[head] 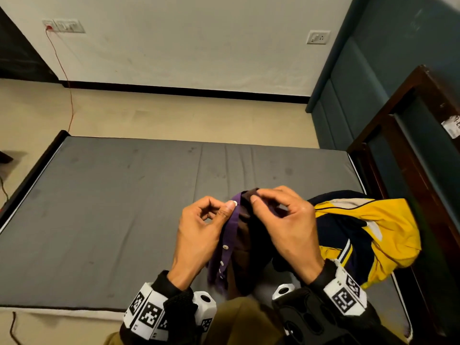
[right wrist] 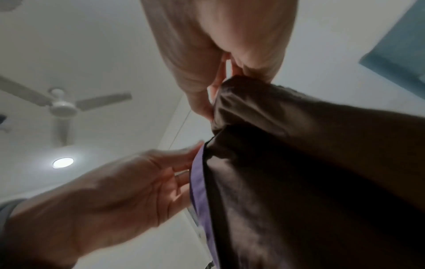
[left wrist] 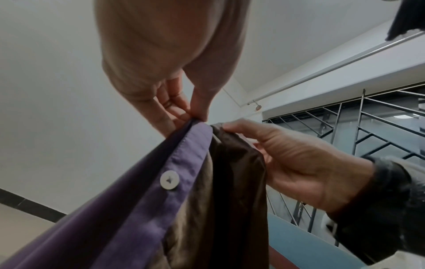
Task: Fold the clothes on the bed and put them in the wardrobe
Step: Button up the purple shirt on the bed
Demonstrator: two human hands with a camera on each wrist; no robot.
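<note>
Black sleeves, white square-code-marked wrist bands, olive-brown trousers.

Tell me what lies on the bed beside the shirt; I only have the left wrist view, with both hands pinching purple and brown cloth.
Observer: In the head view a yellow and navy jacket lies crumpled on the grey mattress, by the right hand.
Operator: Report how much of the shirt is lifted.
Observer: The purple shirt hangs from both hands; its lower part drops toward the person's lap, and its end is hidden.
Operator: Check the left hand.
Observer: The left hand pinches the button placket just below the top white button.
</note>
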